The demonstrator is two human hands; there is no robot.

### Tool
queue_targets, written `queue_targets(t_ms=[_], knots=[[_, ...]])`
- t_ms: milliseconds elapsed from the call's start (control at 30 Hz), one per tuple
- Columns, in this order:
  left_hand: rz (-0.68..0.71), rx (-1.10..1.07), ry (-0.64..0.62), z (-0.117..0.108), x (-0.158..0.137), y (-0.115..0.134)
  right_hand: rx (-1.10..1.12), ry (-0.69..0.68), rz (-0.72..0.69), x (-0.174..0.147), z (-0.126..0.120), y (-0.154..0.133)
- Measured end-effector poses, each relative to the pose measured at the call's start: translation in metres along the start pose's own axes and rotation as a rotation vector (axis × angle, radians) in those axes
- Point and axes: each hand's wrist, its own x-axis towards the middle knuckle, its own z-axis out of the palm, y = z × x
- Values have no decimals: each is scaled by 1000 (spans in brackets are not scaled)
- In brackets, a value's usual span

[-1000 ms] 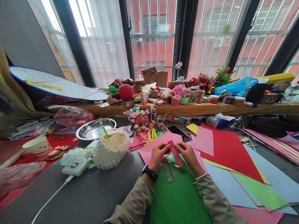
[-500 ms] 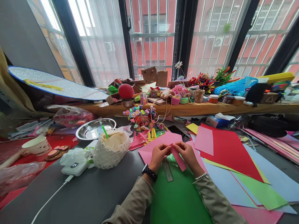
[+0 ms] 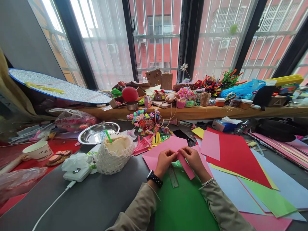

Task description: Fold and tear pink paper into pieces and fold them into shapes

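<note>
Nearest you, both forearms in tan sleeves run up from the bottom edge and converge over the green sheet [image 3: 183, 205] on the desk [image 3: 96, 202]. Your left wrist carries a black watch [image 3: 154, 178], your right a beaded bracelet [image 3: 207, 182]. Your left hand [image 3: 165, 161] is curled, its fingertips pinched on the upper end of the pink paper strip [image 3: 186, 165]. Your right hand [image 3: 194, 159] meets it there, thumb and fingers closed on the same end, so the strip slants down to the right between your wrists, above the green sheet. A ruler [image 3: 173, 175] lies just left of the strip. Beyond your hands lies a pink sheet [image 3: 166, 145], with a red sheet [image 3: 233, 154] to the right. Farther left stands a white net-wrapped bundle [image 3: 115, 154], and behind it a metal dish [image 3: 98, 132].
</note>
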Motion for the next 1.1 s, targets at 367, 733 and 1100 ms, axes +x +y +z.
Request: queue_targets(t_ms=[367, 733, 1100], knots=[[94, 15, 61, -4, 2, -2, 20, -73, 27, 0, -1, -1], [103, -16, 50, -7, 6, -4, 60, -146, 35, -1, 2, -4], [125, -109, 180, -13, 10, -1, 69, -138, 54, 1, 4, -4]])
